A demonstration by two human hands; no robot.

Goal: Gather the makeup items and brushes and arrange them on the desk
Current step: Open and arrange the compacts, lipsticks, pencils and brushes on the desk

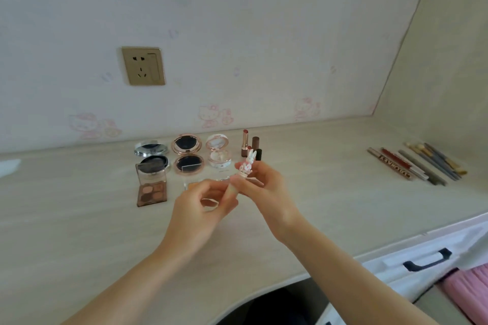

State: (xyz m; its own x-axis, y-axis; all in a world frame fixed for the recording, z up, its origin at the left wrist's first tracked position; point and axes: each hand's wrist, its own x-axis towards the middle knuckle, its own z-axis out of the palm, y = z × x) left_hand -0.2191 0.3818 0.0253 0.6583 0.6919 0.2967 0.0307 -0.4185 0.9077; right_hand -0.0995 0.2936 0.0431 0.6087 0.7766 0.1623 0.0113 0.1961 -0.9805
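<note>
Your right fingertips pinch the rabbit cap of a slim lipstick, while your left fingers curl round its pale barrel lower down. The right hand takes the top and the left hand the body, a grip that looks suited to pulling or seating the cap; which of the two you mean, I cannot tell. You hold the lipstick tilted above the desk, just in front of the makeup row.

Behind the lipstick stand three small tubes, upright and close together, likely the spot it belongs in. Left of it lie three open compacts: white, rose-gold, silver. Further left and nearer you rests the eyeshadow palette, lid up. Something clear sits under your left fingers; I cannot make it out. Well to the right of the lipstick, brushes and pencils lie side by side, sorted by kind.
</note>
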